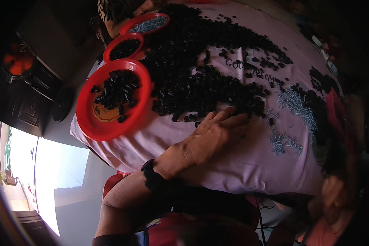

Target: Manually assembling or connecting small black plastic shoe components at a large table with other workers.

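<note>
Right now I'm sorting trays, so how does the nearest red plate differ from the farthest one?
The nearest red plate holds black pieces; the farthest plate holds pale grey ones. The nearest plate looks larger and shows bare red bottom; the farthest plate's bottom is covered. Both are round, red and sit at the cloth's left edge.

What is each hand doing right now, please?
Left hand: open, flat on the cloth, fingertips at the black pieces; holds nothing.
Right hand: blurred at the lower right; its grip cannot be told.
</note>
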